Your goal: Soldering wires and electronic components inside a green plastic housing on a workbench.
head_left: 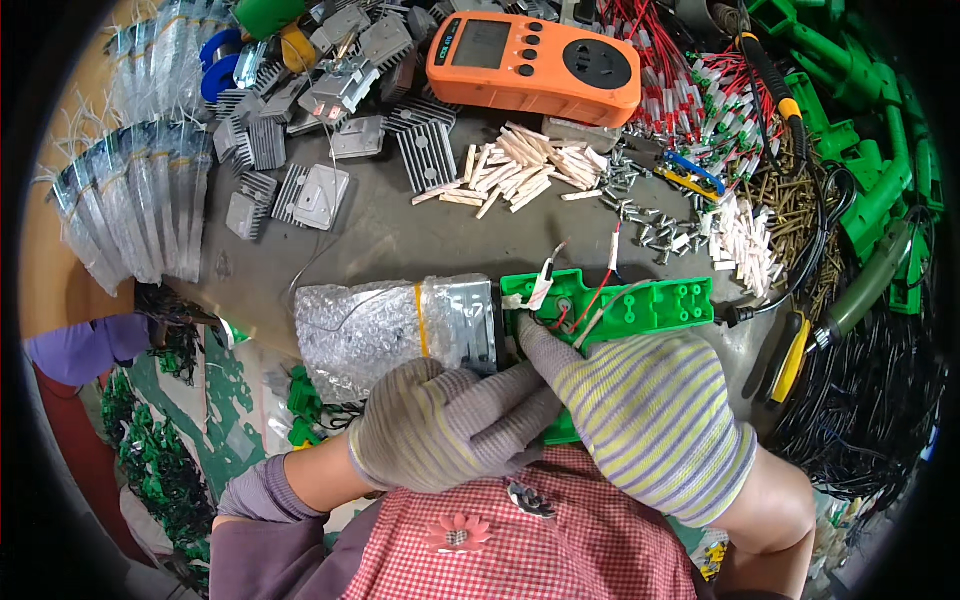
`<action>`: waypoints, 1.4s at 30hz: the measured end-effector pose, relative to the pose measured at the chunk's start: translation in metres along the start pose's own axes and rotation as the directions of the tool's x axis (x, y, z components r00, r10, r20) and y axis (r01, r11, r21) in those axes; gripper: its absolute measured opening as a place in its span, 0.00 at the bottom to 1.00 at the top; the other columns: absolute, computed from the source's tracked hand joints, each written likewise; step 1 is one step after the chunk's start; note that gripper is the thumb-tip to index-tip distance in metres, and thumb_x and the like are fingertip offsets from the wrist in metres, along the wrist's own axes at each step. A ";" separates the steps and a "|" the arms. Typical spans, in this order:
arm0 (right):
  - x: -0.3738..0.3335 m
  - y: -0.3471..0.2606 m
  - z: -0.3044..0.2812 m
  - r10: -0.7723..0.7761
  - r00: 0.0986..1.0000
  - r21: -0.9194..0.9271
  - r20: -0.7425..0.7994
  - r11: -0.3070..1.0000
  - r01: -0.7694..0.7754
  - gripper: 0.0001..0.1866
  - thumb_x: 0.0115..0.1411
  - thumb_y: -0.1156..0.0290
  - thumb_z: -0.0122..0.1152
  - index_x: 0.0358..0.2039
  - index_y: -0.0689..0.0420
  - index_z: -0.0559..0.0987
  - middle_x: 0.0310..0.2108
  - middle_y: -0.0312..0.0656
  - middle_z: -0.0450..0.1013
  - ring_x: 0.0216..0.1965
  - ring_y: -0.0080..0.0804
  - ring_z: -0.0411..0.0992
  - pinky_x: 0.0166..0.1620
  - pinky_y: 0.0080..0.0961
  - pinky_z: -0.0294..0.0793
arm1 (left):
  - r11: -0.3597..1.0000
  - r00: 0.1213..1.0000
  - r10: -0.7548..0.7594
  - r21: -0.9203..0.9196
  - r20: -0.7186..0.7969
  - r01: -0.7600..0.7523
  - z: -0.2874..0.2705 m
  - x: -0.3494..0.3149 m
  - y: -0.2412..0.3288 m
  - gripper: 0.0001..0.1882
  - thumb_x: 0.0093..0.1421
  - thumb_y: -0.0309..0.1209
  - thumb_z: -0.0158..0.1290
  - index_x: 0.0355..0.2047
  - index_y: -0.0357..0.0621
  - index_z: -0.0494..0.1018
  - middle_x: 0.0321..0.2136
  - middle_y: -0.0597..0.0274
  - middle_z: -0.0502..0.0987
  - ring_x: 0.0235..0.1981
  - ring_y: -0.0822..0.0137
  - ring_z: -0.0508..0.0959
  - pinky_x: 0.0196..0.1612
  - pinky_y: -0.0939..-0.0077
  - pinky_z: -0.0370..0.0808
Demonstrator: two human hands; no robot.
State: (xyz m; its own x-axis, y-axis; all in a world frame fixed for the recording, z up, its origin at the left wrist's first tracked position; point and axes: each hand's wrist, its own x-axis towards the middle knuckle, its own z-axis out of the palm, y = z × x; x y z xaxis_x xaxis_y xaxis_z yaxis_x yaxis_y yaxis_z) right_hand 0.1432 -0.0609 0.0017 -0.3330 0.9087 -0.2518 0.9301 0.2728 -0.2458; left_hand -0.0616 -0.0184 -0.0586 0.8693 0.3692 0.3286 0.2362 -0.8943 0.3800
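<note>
The green plastic case is lying on the table in front of the person, just right of a bubble-wrapped part with a yellow band around it. The case is probably feeling light and stiff, so its long side walls are offering the surest hold. The wrapped part is likely proving slippery and soft outside — perhaps fragile beneath — and is best taken around its middle. The thin red wires are looking limp and easy to tug loose.

The gloved left hand is lying half-curled against the wrapped part's near side, its fingertips partly hidden. The gloved right hand is covering the case's near side, one finger reaching its left end by a white sleeve — whether either is pinching anything, I cannot tell.
</note>
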 end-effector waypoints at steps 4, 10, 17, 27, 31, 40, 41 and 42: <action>0.013 0.015 -0.008 -0.039 0.999 0.150 0.019 0.988 0.035 0.20 0.62 0.69 0.48 0.54 0.54 0.76 0.17 0.44 0.72 0.20 0.40 0.74 0.23 0.38 0.71 | 0.987 0.989 -0.063 -0.158 -0.137 0.041 0.008 -0.001 -0.004 0.26 0.42 0.43 0.66 0.42 0.48 0.78 0.36 0.66 0.76 0.25 0.65 0.77 0.22 0.69 0.74; 0.004 0.018 -0.014 -0.084 0.987 0.581 0.138 0.814 -0.012 0.26 0.52 0.70 0.57 0.49 0.72 0.72 0.27 0.60 0.74 0.31 0.56 0.75 0.37 0.45 0.75 | 0.983 0.984 -0.101 -0.166 -0.148 0.076 0.003 0.000 -0.001 0.25 0.38 0.42 0.67 0.38 0.47 0.78 0.27 0.64 0.70 0.23 0.62 0.75 0.24 0.67 0.74; -0.011 -0.010 0.009 0.007 0.991 0.299 -0.131 0.954 0.033 0.31 0.50 0.67 0.55 0.57 0.60 0.73 0.26 0.52 0.76 0.28 0.50 0.75 0.35 0.43 0.74 | 0.997 0.996 -0.072 -0.025 0.053 0.073 -0.014 0.012 0.012 0.22 0.41 0.42 0.63 0.38 0.51 0.78 0.30 0.64 0.69 0.27 0.63 0.77 0.25 0.65 0.74; -0.083 0.001 0.068 -0.305 0.806 0.009 -0.507 0.933 0.359 0.24 0.46 0.71 0.63 0.48 0.46 0.76 0.26 0.32 0.68 0.28 0.31 0.70 0.25 0.26 0.68 | 0.992 0.999 0.033 0.122 -0.020 -0.030 -0.003 0.008 0.008 0.20 0.38 0.43 0.67 0.34 0.56 0.80 0.29 0.66 0.72 0.25 0.61 0.74 0.26 0.66 0.72; -0.072 -0.001 0.114 -0.481 0.655 -0.189 -0.582 0.864 0.467 0.19 0.48 0.65 0.61 0.44 0.38 0.76 0.36 0.30 0.68 0.33 0.26 0.70 0.31 0.22 0.69 | 0.995 0.993 0.071 0.076 -0.091 -0.065 -0.002 0.006 0.007 0.15 0.39 0.38 0.67 0.31 0.57 0.80 0.27 0.69 0.71 0.23 0.65 0.73 0.22 0.68 0.70; -0.060 -0.010 0.118 -0.528 0.688 -0.286 -0.498 0.849 0.444 0.16 0.47 0.62 0.60 0.40 0.38 0.76 0.36 0.27 0.69 0.35 0.26 0.69 0.36 0.24 0.67 | 0.982 0.975 0.174 0.096 -0.137 -0.162 0.002 0.003 0.012 0.16 0.35 0.33 0.65 0.30 0.56 0.81 0.27 0.69 0.72 0.24 0.66 0.72 0.19 0.70 0.67; -0.059 -0.010 0.118 -0.535 0.678 -0.300 -0.504 0.845 0.443 0.16 0.45 0.62 0.61 0.38 0.35 0.77 0.33 0.25 0.69 0.34 0.24 0.68 0.36 0.25 0.65 | 0.980 0.970 0.182 0.105 -0.158 -0.167 0.004 0.003 0.012 0.15 0.36 0.33 0.64 0.30 0.56 0.81 0.28 0.69 0.72 0.26 0.66 0.72 0.19 0.69 0.67; -0.059 -0.010 0.117 -0.538 0.679 -0.301 -0.500 0.843 0.446 0.16 0.45 0.62 0.61 0.38 0.35 0.77 0.33 0.25 0.69 0.34 0.24 0.68 0.36 0.25 0.65 | 0.981 0.971 0.178 0.104 -0.162 -0.162 0.003 0.002 0.013 0.15 0.36 0.33 0.64 0.30 0.56 0.81 0.28 0.69 0.72 0.26 0.66 0.72 0.19 0.69 0.67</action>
State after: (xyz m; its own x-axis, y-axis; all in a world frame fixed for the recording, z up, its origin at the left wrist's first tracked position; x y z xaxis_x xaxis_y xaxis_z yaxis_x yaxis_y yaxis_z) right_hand 0.1354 -0.1544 -0.0906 -0.6489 0.6282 0.4294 0.6819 0.7305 -0.0382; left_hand -0.0551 -0.0304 -0.0556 0.8157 0.2404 0.5262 0.1361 -0.9638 0.2293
